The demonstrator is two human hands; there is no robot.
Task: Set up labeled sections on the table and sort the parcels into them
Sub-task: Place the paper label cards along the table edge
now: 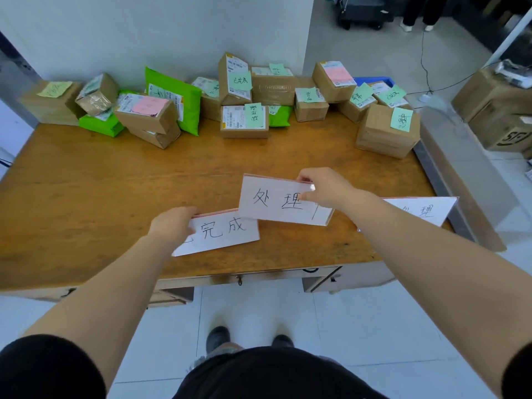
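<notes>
SF-marked cardboard cartons [501,110] are sitting on the floor at right. A black wheeled cart [362,12] is standing far back, a black cable [423,53] trailing across the tiles.

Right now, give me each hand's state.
Left hand: gripping the 完成 label card.
Right hand: pinching the 处理 label card.

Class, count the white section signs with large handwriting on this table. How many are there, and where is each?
3. One sign lies near the front edge under the left hand; one is held by the right hand; one lies at the right, partly behind the forearm.
</notes>
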